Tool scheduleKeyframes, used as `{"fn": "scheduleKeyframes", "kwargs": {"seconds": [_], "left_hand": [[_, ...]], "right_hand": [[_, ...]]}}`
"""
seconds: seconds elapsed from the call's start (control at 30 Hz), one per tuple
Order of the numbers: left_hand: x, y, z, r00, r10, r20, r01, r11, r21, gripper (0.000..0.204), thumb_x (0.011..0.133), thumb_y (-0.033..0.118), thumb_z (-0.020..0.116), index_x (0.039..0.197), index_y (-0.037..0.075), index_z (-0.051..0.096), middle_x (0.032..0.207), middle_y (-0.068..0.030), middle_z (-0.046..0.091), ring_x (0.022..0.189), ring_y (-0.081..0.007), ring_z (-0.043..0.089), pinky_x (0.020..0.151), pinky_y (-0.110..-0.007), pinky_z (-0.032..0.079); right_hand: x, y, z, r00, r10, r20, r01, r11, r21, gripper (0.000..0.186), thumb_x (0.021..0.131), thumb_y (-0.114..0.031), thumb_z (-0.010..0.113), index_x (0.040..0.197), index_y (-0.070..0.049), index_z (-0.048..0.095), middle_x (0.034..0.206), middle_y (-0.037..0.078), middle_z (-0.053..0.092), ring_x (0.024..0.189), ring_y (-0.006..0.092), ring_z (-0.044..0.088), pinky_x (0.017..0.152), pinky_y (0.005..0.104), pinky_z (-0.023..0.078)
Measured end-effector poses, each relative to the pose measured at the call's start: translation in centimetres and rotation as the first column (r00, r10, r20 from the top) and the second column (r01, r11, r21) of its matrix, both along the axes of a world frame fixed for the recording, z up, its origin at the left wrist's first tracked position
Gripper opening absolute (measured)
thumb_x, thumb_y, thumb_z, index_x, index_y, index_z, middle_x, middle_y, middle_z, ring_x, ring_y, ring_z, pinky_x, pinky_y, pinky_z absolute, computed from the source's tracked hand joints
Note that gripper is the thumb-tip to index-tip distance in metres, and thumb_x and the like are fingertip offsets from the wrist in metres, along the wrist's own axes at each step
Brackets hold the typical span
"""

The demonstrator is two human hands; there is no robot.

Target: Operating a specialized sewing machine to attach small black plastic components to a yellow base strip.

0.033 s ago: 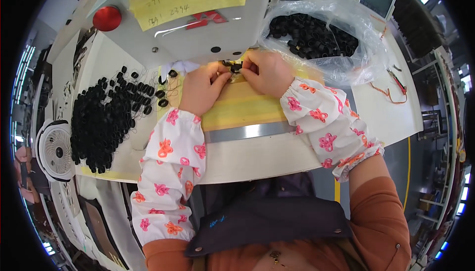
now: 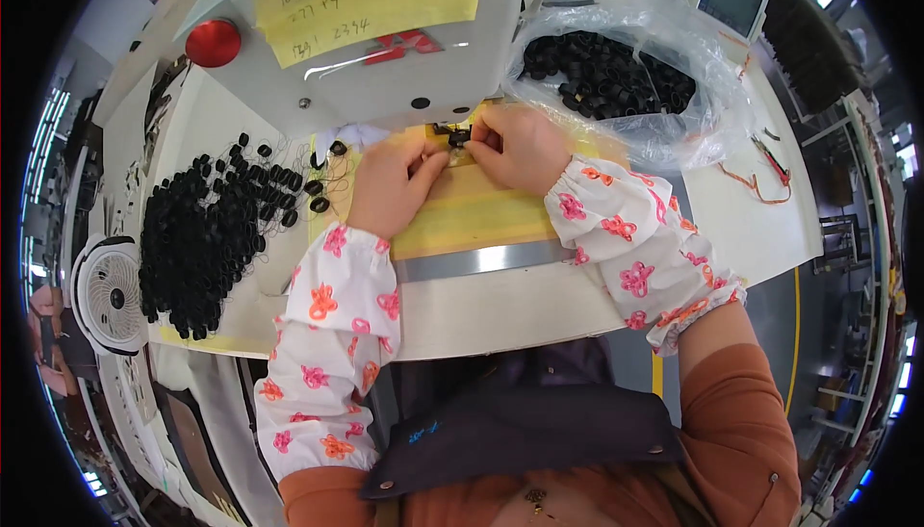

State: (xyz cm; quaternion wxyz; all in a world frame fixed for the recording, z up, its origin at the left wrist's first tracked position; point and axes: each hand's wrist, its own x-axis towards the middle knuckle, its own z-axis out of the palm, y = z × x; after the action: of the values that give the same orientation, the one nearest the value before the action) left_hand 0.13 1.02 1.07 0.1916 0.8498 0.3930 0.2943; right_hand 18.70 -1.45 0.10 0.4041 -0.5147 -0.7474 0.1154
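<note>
My right hand pinches thumb and forefinger together at the small black clamp below the sewing machine's head. Whatever lies between those fingertips is too small to make out. Close by on the left, my left hand has thumb and forefinger pressed together; its contents are hidden. Both hands rest over a yellow-covered work plate with a metal strip along its front. A heap of small black loops trailing thin threads lies left of my left hand, a few loose ones nearest the plate.
The white machine head stands ahead, bearing a yellow note and a red button. A clear plastic bag of black loops sits at the far right. Thread snips lie near the right edge; a white fan is beyond the left edge.
My left hand has drawn slightly back toward me from the clamp. My right hand stays almost in place beside it.
</note>
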Motion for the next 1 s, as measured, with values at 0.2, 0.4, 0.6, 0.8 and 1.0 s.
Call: {"fn": "scheduleKeyframes", "kwargs": {"seconds": [0.2,0.4,0.6,0.8,1.0], "left_hand": [[-10.4,0.1,1.3,0.923,0.385,-0.032,-0.384,0.923,0.02,0.025,0.075,0.021,0.06,0.059,0.003,0.059,0.047,-0.0134,0.051,0.041,-0.0275,0.051,0.039,-0.031,0.038],[-8.5,0.6,-1.5,0.86,0.453,0.233,-0.467,0.884,0.006,0.021,0.069,0.028,0.061,0.064,0.008,0.063,0.059,-0.0126,0.057,0.053,-0.0295,0.056,0.051,-0.035,0.046],[-7.5,-0.6,-2.6,0.913,0.399,0.086,-0.403,0.847,0.347,0.018,0.068,0.026,0.06,0.079,0.013,0.063,0.089,-0.0043,0.058,0.09,-0.0226,0.049,0.077,-0.039,0.033],[-8.0,1.5,-3.2,0.843,0.537,-0.005,-0.502,0.791,0.35,0.03,0.069,0.02,0.057,0.097,0.009,0.057,0.102,-0.0084,0.053,0.101,-0.0242,0.045,0.089,-0.041,0.029],[-2.3,-0.1,-2.1,0.971,0.216,-0.102,-0.135,0.848,0.513,0.026,0.066,0.015,0.056,0.088,0.001,0.057,0.096,-0.0118,0.053,0.1,-0.0283,0.045,0.087,-0.041,0.032]], "right_hand": [[-3.1,0.2,0.7,0.995,0.052,-0.089,-0.051,0.999,0.013,0.012,0.069,-0.012,0.063,0.066,-0.002,0.057,0.059,0.012,0.056,0.05,0.0213,0.054,0.048,0.0305,0.043],[2.1,0.1,0.7,0.994,-0.111,-0.007,0.11,0.966,0.236,0.006,0.07,-0.005,0.057,0.075,-0.002,0.057,0.059,0.013,0.052,0.05,0.0243,0.052,0.047,0.0299,0.038],[7.9,1.7,1.2,0.824,-0.241,0.513,0.229,0.97,0.087,0.02,0.066,-0.005,0.06,0.083,-0.001,0.05,0.077,0.012,0.051,0.071,0.0303,0.052,0.059,0.0389,0.042],[8.3,3.6,-0.7,0.818,-0.24,0.523,0.235,0.969,0.078,0.028,0.062,0.005,0.052,0.09,0.0,0.051,0.087,0.017,0.051,0.075,0.0349,0.052,0.062,0.041,0.043],[8.9,3.9,-1.7,0.849,-0.242,0.47,0.243,0.968,0.061,0.036,0.063,0.008,0.046,0.097,0.0,0.052,0.099,0.019,0.051,0.081,0.036,0.053,0.066,0.0403,0.044]]}}
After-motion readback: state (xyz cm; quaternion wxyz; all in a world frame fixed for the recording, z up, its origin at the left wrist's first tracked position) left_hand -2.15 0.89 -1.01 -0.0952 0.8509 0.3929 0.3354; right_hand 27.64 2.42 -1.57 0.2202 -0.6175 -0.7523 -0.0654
